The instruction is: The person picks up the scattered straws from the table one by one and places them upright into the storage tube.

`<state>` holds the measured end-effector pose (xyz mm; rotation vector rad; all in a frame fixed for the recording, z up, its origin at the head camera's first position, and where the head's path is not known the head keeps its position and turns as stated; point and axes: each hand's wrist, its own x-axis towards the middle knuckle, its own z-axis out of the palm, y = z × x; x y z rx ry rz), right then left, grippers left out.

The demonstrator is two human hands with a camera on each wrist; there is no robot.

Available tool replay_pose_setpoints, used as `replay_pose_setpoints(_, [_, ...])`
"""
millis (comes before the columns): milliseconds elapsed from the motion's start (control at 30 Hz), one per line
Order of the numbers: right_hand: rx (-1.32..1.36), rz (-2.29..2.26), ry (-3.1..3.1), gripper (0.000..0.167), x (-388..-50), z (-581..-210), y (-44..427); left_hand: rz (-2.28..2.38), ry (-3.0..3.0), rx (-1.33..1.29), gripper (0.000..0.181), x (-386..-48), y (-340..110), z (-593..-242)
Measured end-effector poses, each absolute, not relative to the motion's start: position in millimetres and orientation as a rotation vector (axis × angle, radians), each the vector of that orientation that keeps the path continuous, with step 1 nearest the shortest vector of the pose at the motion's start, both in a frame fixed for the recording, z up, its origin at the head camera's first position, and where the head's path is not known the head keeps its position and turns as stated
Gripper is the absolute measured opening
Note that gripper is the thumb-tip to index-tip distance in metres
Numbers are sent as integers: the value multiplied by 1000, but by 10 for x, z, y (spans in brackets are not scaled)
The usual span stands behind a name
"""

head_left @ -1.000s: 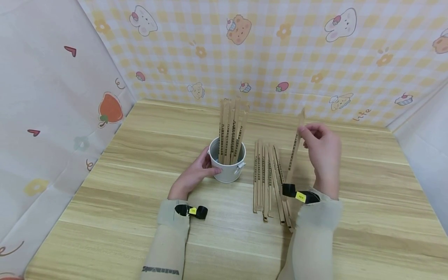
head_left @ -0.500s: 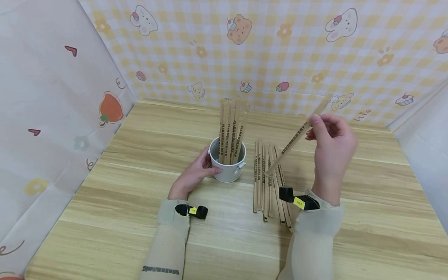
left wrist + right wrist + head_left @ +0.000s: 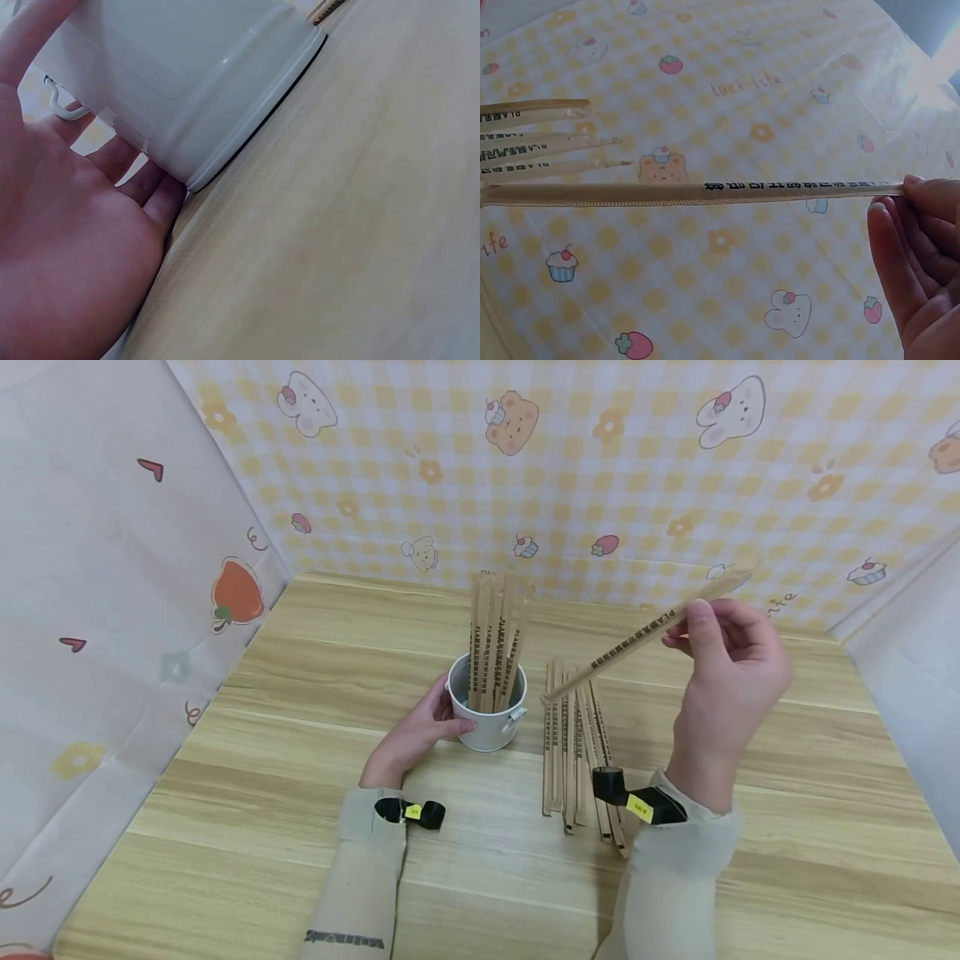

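Above the loose wrapped straws (image 3: 567, 760) on the wooden surface (image 3: 495, 835), guide softly the slanting straw (image 3: 630, 642), pinched by fingers of the right hand (image 3: 731, 672), so as not to bend it, and hold steady the white bucket (image 3: 489, 732), gripped by the left hand (image 3: 416, 732).

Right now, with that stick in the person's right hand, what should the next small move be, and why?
Probably bring the held stick left over the white bucket and tilt it more upright. The right hand pinches it at a slant, its lower end outside the bucket; the left hand holds that bucket, where similar sticks already stand.
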<state>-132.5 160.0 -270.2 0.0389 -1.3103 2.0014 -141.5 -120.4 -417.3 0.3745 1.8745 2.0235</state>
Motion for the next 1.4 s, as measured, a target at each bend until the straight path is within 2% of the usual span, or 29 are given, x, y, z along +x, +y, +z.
replay_pose_setpoints(333, [89,2017,-1281,24,-1279,-2641,1403,2030,1870,388,84,-1429,-1206,-4199])
replay_pose_setpoints(800, [191,1863,-1755,16,-1372,-2784,1158,2022,1877,402,85,-1419,-1200,-4174])
replay_pose_setpoints(1400, [206,1554,-2301,26,-1693,-3320,983,2026,1889,428,85,-1430,-1206,-4192])
